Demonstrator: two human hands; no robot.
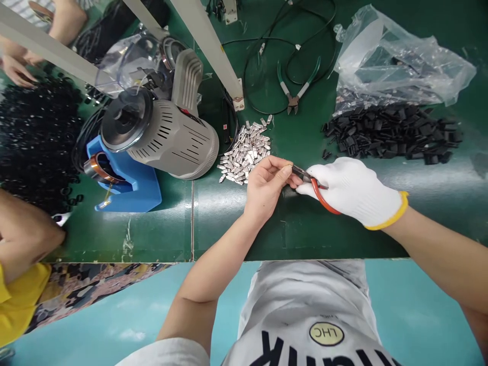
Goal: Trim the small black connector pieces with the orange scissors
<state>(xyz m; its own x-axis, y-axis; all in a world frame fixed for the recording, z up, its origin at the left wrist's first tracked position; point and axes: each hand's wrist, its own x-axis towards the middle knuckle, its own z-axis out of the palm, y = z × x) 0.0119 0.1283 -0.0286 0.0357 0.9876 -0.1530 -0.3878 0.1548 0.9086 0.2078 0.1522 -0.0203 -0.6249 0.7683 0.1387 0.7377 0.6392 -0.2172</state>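
Observation:
My bare left hand [267,187] is closed in a pinch, thumb against fingers, around something small and mostly hidden. The dark jaws of red-handled pliers [319,195] meet its fingertips. Wrapped around those pliers is my right hand [348,189], in a white knitted glove with a yellow cuff. Just beyond my left hand lies a pile of small silvery metal pieces [247,151], shaped like connector shells. Black plastic pieces [392,133] are heaped past my right hand.
Green-handled cutters [293,96] and black cables [267,38] lie farther back. A clear plastic bag [400,66] sits behind the black heap. To the left stand a grey machine [173,137] and a blue tape dispenser [147,190]. Another person's hand [17,71] is at far left.

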